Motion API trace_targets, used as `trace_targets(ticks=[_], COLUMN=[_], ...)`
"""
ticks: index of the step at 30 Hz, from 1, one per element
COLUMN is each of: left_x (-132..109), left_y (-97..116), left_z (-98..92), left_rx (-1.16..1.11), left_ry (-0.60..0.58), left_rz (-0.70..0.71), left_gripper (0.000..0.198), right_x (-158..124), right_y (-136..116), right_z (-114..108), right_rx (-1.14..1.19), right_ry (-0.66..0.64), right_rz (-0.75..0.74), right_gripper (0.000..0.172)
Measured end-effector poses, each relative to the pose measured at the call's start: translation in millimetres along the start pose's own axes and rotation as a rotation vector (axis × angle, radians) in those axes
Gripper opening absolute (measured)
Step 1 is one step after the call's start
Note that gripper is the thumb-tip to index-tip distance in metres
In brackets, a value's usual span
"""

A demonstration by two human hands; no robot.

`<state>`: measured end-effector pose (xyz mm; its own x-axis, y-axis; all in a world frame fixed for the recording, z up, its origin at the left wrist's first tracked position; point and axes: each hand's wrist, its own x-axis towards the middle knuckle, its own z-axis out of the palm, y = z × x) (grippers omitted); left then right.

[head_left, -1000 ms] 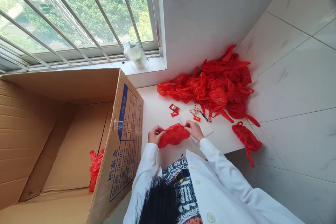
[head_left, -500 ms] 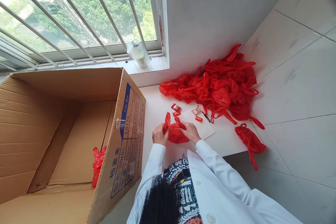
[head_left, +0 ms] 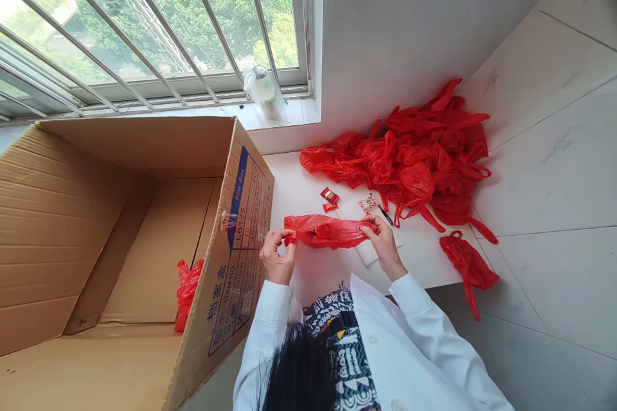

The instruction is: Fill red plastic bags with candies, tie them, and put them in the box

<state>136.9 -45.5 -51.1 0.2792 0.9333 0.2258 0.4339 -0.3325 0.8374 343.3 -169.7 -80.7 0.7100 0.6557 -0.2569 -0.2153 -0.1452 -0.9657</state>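
Stretched sideways between my hands is a red plastic bag (head_left: 330, 233). My left hand (head_left: 278, 259) pinches its left end near the cardboard box. At the other end my right hand (head_left: 384, 244) grips the bag between thumb and fingers. The bag hangs over the white table and covers part of a white paper pad (head_left: 369, 253). Just beyond it lie a small red-and-gold packet (head_left: 330, 195), a smaller red packet (head_left: 330, 207), a patterned packet (head_left: 368, 203) and a black pen (head_left: 386, 216). What the bag contains, if anything, I cannot make out.
A large open cardboard box (head_left: 245, 231) stands on the left, with a red bag (head_left: 187, 295) inside. Many red bags (head_left: 414, 160) are heaped against the wall. One red bag (head_left: 467, 263) hangs over the table's right edge. A wrapped bottle (head_left: 267, 95) stands on the sill.
My hands have moved apart, the left one leftward and the right one rightward. The red bag between them has gone from bunched to stretched out wide. The view has shifted slightly.
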Motion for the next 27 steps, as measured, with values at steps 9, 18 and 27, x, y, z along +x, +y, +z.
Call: trace_targets(ticks=[9, 18, 27], left_x=[-10.1, -21.9, -17.2], left_y=[-3.4, 5.5, 16.2], left_z=[-9.1, -23.8, -33.6], left_rx=[-0.223, -0.168, 0.268], left_ry=[0.036, -0.260, -0.654], left_rz=[-0.243, -0.198, 0.230], left_gripper=[0.022, 0.012, 0.032], right_x=[-9.4, -31.8, -3.2], right_y=[-17.0, -64.9, -28.5], right_z=[22.6, 21.5, 86.0], right_rx=[0.031, -0.687, -0.930], right_ry=[-0.116, 0.009, -0.683], right_rz=[0.021, -0.441, -0.305], right_gripper=[0.031, 0.038, 0.015])
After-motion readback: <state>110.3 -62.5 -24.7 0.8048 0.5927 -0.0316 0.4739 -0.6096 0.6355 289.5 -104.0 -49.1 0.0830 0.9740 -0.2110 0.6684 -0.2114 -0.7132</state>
